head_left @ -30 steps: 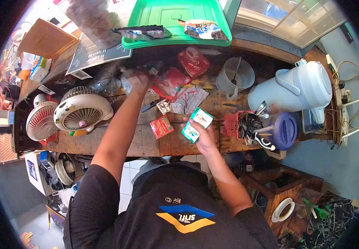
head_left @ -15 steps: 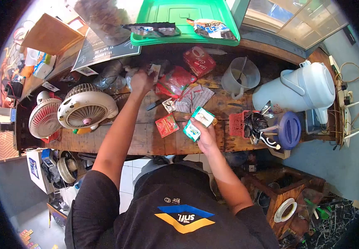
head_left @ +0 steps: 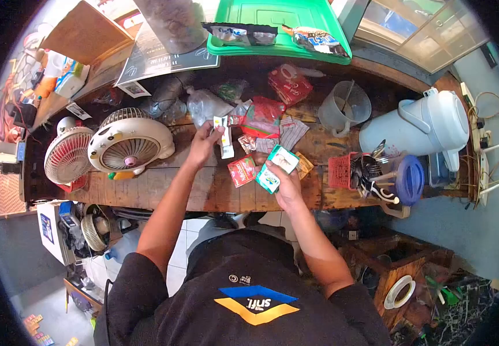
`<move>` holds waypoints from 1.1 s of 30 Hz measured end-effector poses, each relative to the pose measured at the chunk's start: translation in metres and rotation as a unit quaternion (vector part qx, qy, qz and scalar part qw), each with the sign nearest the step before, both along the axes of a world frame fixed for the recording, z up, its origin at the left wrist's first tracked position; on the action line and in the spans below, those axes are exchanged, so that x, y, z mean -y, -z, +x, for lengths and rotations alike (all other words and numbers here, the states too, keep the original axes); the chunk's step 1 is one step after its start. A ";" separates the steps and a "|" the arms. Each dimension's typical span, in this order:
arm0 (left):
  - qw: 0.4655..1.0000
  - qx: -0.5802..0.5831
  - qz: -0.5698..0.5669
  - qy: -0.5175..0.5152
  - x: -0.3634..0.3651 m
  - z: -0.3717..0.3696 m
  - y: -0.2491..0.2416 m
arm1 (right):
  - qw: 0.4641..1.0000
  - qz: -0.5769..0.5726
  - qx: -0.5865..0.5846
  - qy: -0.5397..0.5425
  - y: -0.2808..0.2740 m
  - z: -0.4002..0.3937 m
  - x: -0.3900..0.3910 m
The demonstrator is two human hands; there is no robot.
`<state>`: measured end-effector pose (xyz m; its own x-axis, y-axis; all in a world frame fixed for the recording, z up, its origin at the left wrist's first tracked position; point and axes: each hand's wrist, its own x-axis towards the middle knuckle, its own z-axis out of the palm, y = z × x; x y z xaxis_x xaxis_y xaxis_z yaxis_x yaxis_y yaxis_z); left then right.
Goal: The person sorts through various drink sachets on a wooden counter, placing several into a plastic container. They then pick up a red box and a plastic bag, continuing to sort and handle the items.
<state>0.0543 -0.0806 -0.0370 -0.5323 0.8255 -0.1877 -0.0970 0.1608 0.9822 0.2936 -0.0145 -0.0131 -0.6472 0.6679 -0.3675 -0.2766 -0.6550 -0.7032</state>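
Note:
Between the fingers of my left hand is a narrow white sachet, held upright above the wooden table. My right hand grips a green-and-white sachet near the table's front. A red sachet lies between the two hands, and an orange-brown sachet peeks out beside my right fingers. Just beyond them are a striped cloth and a red plastic bag with packets in it.
Two fans stand on the left. At the right are a clear measuring jug, a red basket of utensils and a pale blue thermos. A green tray with snack-like packs sits at the back, near a clear plastic bag.
My left hand has come back toward me from the clutter at the rear, bringing the white sachet. My right hand keeps its hold on the green-and-white sachet. The view has shifted slightly.

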 end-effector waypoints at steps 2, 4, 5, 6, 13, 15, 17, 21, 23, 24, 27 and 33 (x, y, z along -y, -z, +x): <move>0.999 0.035 0.009 -0.017 0.012 0.011 0.007 | 1.000 -0.002 0.012 0.010 0.009 0.000 0.008; 0.997 0.053 0.035 -0.052 0.018 0.024 0.004 | 1.000 -0.002 0.023 0.021 0.009 -0.001 0.018; 0.997 0.055 0.038 -0.046 0.023 0.024 0.003 | 0.999 0.000 0.025 0.024 0.008 -0.001 0.023; 0.996 0.078 -0.005 -0.039 0.029 0.022 0.004 | 0.999 0.003 0.028 0.027 0.006 -0.001 0.029; 0.999 -0.036 0.013 -0.023 0.042 0.000 0.024 | 0.993 0.032 0.070 0.089 0.003 -0.004 0.075; 0.949 -0.302 0.088 -0.001 0.046 -0.012 0.023 | 0.991 0.025 0.047 0.125 -0.003 -0.008 0.091; 0.951 -0.304 0.058 0.004 0.061 -0.008 -0.010 | 0.988 0.025 0.058 0.139 -0.006 -0.014 0.106; 0.993 0.086 0.069 0.031 0.091 -0.015 -0.009 | 0.988 0.013 0.049 0.148 -0.010 -0.028 0.138; 0.990 0.098 0.096 0.033 0.098 -0.023 0.019 | 0.986 0.021 0.031 0.164 -0.015 -0.033 0.155; 0.992 0.111 0.044 0.034 0.108 -0.025 0.014 | 0.985 0.016 0.031 0.171 -0.018 -0.035 0.164; 0.979 0.201 -0.017 0.034 0.115 -0.034 0.023 | 0.980 -0.006 0.034 0.195 -0.019 -0.034 0.187; 0.942 0.259 -0.089 0.193 0.126 -0.009 0.003 | 0.974 -0.025 0.027 0.226 -0.014 -0.006 0.213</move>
